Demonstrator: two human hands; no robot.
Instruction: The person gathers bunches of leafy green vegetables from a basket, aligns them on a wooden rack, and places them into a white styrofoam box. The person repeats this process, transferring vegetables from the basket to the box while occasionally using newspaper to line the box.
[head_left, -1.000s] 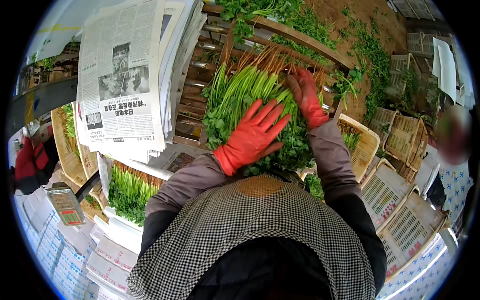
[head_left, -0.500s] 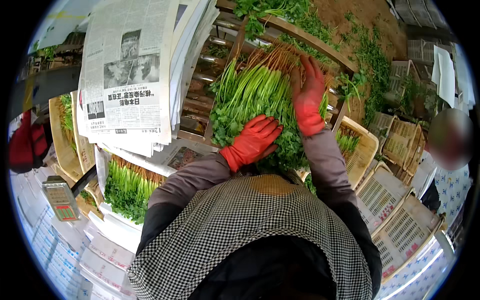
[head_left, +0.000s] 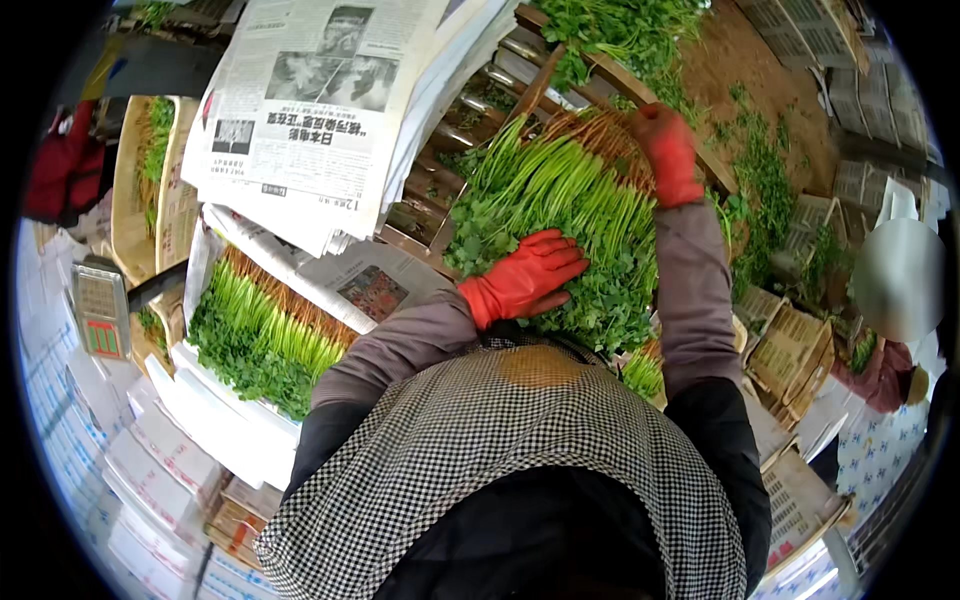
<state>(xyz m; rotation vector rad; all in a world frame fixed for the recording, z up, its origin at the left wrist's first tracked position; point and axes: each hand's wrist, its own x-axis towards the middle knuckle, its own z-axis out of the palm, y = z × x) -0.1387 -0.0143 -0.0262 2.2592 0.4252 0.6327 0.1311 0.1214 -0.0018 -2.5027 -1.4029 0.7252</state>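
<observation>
A thick heap of long-stemmed leafy greens (head_left: 545,175) with brown roots lies in front of me on a slatted metal-and-wood rack (head_left: 440,190). The roots point away from me and the leaves toward me. My left hand (head_left: 528,277), in a red rubber glove, rests flat on the leaves with its fingers extended. At the far right of the heap, among the roots, is my right hand (head_left: 668,155) in the same kind of glove. Its fingers are curled and slightly blurred; what they hold, if anything, is hidden.
Stacked newspapers (head_left: 300,140) cover the rack's left side. Below them a white box (head_left: 215,405) holds more rooted greens. A small scale display (head_left: 101,312) stands at the left. Loose greens (head_left: 775,205) litter the floor at the right, near plastic crates (head_left: 790,350) and another person's sleeve (head_left: 880,378).
My right hand has moved away from me and rightward to the root ends, and its fingers have curled. My left hand stays on the leaves. The whole view has turned somewhat.
</observation>
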